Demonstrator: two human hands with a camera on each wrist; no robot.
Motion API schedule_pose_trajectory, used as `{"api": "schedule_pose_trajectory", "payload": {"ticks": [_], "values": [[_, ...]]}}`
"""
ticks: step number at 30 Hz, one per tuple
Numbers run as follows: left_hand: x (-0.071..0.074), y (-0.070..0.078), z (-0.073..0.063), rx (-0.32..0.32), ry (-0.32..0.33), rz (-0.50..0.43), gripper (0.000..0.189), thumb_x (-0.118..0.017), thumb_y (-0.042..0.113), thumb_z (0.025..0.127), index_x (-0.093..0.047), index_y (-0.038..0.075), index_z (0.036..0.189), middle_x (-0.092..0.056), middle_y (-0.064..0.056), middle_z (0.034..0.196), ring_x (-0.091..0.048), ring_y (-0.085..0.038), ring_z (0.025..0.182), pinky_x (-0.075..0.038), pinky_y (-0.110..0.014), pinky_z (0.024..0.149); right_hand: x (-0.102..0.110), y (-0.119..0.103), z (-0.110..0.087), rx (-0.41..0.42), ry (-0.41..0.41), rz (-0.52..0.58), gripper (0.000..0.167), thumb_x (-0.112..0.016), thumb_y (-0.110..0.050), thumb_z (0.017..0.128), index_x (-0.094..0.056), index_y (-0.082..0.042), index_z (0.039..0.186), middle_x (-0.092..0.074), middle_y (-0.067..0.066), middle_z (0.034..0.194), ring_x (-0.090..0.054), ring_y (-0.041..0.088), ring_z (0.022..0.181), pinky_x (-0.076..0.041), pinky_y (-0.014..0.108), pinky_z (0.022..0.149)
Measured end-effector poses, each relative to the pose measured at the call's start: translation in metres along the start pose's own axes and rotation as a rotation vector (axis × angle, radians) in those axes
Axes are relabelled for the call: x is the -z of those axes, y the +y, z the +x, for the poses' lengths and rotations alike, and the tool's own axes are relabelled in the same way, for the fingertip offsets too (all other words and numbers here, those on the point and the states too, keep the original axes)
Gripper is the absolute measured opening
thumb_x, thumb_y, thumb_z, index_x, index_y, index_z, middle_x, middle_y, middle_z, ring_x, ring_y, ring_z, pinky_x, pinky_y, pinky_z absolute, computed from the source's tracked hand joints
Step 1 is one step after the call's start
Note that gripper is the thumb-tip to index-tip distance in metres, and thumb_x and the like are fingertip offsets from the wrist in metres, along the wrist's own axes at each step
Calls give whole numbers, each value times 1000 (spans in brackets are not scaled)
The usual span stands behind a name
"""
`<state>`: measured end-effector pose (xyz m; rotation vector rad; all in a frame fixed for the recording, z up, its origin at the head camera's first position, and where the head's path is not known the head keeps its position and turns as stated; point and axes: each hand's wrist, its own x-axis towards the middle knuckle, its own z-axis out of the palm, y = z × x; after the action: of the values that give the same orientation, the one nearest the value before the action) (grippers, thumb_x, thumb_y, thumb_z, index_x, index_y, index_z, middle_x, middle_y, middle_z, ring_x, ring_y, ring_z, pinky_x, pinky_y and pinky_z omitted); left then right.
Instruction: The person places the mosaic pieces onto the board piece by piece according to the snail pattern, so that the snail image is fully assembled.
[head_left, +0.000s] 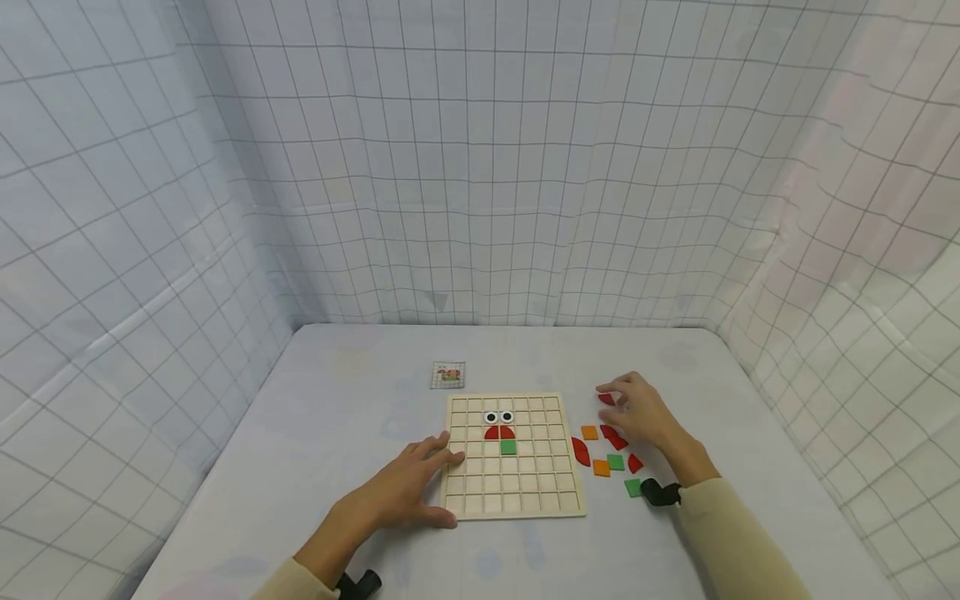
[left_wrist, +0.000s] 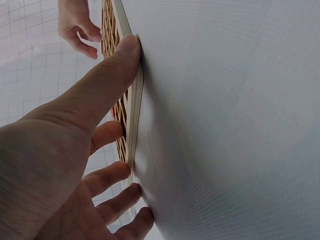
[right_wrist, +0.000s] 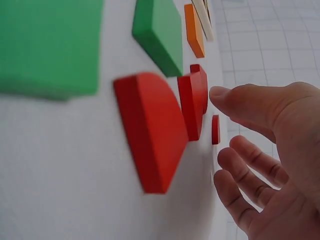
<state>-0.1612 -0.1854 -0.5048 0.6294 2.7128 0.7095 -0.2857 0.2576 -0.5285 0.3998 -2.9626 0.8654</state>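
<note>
1. I see a pale gridded board (head_left: 527,483) flat on the desk (head_left: 360,367), holding two eye tiles (head_left: 491,417), two red quarter-rounds (head_left: 492,433) and one green square (head_left: 508,447).
2. A red piece (head_left: 607,399) (partly hidden from me) lies right of the board.

From afar I'm seeing the grid board (head_left: 512,502) looking like smooth, matt wood, the red pieces (right_wrist: 155,132) looking smooth, the walls (head_left: 510,208) showing creased cloth.

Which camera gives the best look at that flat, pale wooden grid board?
The head view: it shows the board from above, nearly whole. The left wrist view shows it almost edge-on, partly hidden; the right wrist view, just a sliver.
</note>
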Motion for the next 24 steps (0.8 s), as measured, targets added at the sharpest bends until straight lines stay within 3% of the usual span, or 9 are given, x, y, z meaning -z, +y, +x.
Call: {"api": "schedule_pose_trajectory", "payload": {"ticks": [5, 13, 24], "values": [[-1, -1, 0, -3, 3, 8, 102, -105, 50, 85, -61, 15, 169, -36, -23, 190, -47, -55, 165, -50, -72, 129, 0, 7, 1, -29, -8, 30, 47, -88, -16, 104, -78, -8, 149, -67, 23, 148, -72, 34, 119, -69, 55, 102], [1, 1, -1, 0, -2, 8, 102, -104, 50, 86, -59, 16, 170, -35, -22, 190, -46, -55, 166, -49, -72, 130, 1, 11, 4, -69, -7, 39, 48, -86, -19, 106, -76, -6, 151, -73, 20, 132, -70, 33, 114, -68, 54, 102], [3, 5, -1, 20, -8, 7, 102, -104, 49, 86, -59, 17, 171, -35, -21, 191, -45, -54, 167, -49, -72, 131, 0, 13, 2, -45, 26, 65, 27, -82, -13, 108, -85, -5, 134, -80, 17, 122, -73, 28, 105, -68, 50, 101]]}}
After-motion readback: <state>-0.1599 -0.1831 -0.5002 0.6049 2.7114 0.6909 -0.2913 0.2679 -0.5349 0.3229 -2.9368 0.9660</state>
